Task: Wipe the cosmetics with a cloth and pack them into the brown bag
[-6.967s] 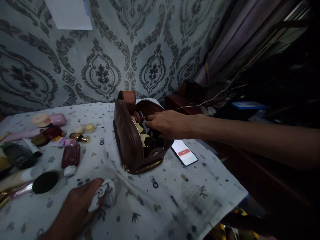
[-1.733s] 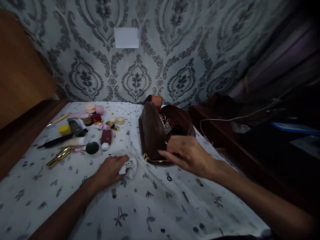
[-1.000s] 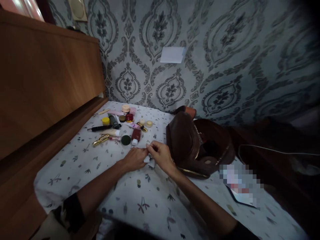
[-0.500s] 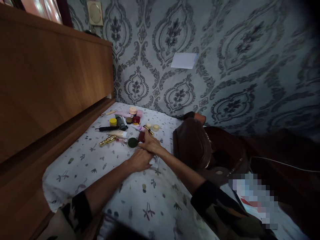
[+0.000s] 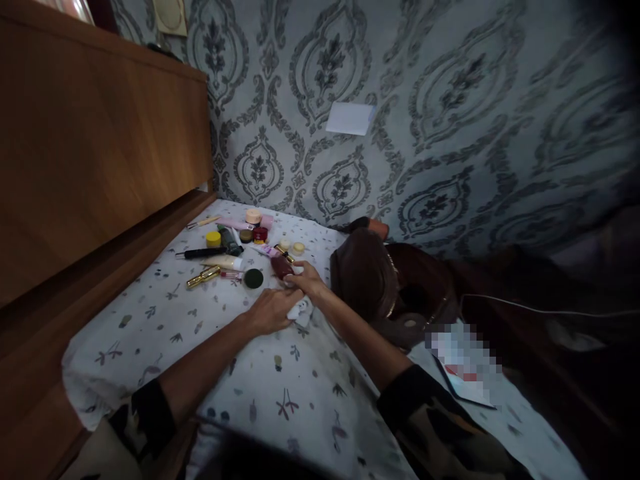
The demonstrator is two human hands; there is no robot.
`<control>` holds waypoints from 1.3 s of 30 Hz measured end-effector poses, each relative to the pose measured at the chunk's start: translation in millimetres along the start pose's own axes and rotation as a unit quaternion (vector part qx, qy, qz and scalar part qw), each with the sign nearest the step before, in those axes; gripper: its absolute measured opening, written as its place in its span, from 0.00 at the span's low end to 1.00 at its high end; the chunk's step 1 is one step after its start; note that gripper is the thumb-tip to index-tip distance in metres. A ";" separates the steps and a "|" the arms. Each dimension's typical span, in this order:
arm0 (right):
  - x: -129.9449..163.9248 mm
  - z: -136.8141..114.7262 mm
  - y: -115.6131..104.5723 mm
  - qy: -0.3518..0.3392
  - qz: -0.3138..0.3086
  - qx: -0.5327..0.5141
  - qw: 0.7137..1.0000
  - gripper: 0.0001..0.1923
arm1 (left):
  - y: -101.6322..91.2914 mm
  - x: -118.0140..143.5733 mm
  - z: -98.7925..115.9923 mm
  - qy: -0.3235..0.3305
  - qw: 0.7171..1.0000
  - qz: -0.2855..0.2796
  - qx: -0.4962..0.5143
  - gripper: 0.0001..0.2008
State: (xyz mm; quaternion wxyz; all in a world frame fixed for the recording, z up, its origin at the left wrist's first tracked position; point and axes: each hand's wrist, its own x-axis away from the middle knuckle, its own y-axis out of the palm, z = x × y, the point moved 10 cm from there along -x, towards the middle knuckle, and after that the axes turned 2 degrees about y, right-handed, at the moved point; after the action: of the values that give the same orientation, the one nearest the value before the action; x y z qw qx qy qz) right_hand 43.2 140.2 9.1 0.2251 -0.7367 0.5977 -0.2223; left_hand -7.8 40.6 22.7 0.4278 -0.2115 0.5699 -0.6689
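My right hand [image 5: 309,280] is closed round a dark red, rounded container [image 5: 282,267], perhaps a bottle; its lower end is hidden by the fingers. Against it, my left hand [image 5: 273,310] has its fingers curled on a crumpled white cloth [image 5: 301,311], partly hidden beneath them. Just left of the hands lie a round dark green lid or jar [image 5: 253,279], a small pinkish tube [image 5: 231,275] and a gold tube [image 5: 203,276]. Behind these are a cream-coloured tube [image 5: 229,263] and a black stick [image 5: 204,253].
Farther back stand a yellow-topped jar [image 5: 213,239], a dark red jar [image 5: 260,235] and a peach-lidded jar [image 5: 253,217]. A brown bag [image 5: 357,277] sits to the right. Wooden furniture [image 5: 110,133] borders the left, and a patterned wall [image 5: 280,133] the back.
The view has shifted slightly to the right. My right hand has drawn back a little along the dark red container, so more of it shows. More of the white cloth is visible under my left hand.
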 end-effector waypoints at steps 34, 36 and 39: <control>118.9 43.9 -31.9 -0.097 0.156 -0.179 0.966 0.18 | -28.9 1.6 -50.1 -0.175 0.950 0.225 0.126 0.18; 117.1 49.4 -30.5 -0.088 0.150 -0.236 0.956 0.18 | -30.8 4.4 -59.0 -0.203 0.936 0.242 0.155 0.17; 112.0 61.2 -24.0 -0.050 0.123 -0.320 0.938 0.17 | -30.0 6.9 -67.1 -0.238 0.919 0.246 0.194 0.17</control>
State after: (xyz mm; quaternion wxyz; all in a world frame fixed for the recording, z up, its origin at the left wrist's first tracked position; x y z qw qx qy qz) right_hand 119.4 38.8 -18.9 0.0330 -0.7009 0.7109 0.0471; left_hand -73.2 73.6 32.1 0.7347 -0.1305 0.3442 -0.5698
